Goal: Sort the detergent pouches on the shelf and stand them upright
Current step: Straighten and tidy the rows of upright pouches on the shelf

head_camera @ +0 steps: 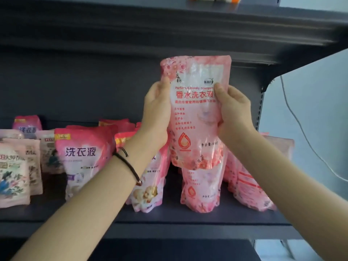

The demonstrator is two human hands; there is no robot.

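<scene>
A light pink floral detergent pouch (195, 113) is held upright in the air above the dark shelf (169, 217). My left hand (156, 112) grips its left edge and my right hand (233, 112) grips its right edge. Directly below it a matching light pink pouch (200, 189) stands on the shelf. Another pink pouch (248, 187) leans at the right. A darker pink pouch (82, 157) stands left of my left arm, and one more (148, 189) shows partly behind that arm. Pale illustrated pouches (13, 176) stand at the far left.
More pink pouches (116, 125) stand in a back row against the shelf's dark back panel. The upper shelf board (169, 31) hangs above the raised pouch. A shelf upright (260, 108) and a white cable (301, 129) on the wall are at the right.
</scene>
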